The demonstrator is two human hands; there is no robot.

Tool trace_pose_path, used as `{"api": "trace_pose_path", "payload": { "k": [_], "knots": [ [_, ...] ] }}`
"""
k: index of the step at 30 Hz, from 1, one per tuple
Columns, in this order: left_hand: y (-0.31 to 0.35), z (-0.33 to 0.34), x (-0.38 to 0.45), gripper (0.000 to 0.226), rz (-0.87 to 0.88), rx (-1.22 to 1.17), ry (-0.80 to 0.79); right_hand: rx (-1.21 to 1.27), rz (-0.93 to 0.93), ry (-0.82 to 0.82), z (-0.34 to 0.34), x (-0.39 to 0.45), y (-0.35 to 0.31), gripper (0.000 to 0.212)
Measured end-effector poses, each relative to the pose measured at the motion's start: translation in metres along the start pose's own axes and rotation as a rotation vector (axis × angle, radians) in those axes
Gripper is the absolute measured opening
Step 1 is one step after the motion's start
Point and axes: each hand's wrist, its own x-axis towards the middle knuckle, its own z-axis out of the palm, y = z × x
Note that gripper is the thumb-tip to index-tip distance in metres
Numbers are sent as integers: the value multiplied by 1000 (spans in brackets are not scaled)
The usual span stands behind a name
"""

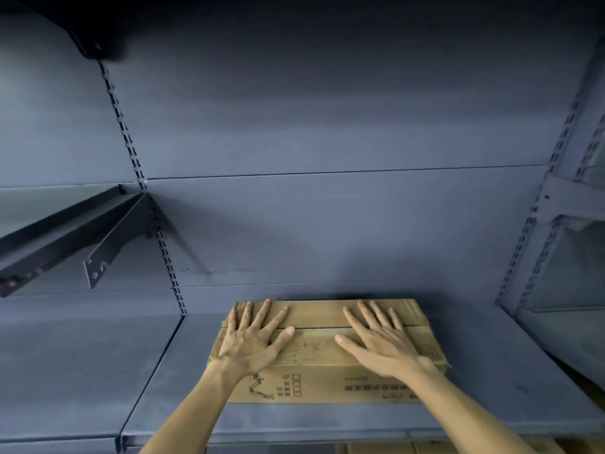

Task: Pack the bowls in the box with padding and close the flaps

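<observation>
On the grey shelf [327, 417], the box [327, 381] sits closed; left hand [252, 339] and right hand [379, 342] press flat, fingers spread, holding nothing; unsealed flaps [314, 314] may spring open once released

- Dim, bluish light is covering the whole view, darkening to near black at the top left.
- A bracket [108, 247] is casting a soft diagonal shadow on the back panel [327, 224].
- Straight uprights are bowing outward toward the edges.
- Fine detail is looking slightly soft throughout.
</observation>
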Motion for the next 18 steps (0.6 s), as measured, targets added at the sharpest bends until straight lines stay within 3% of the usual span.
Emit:
{"api": "trace_pose_path", "payload": {
  "k": [7,18],
  "knots": [
    [-1,2,3,64,-16,3,-9,-74,26,-10,-1,1,43,77],
    [0,-10,2,61,2,44,-17,-72,17,52,-7,-5,39,73]
  ]
}}
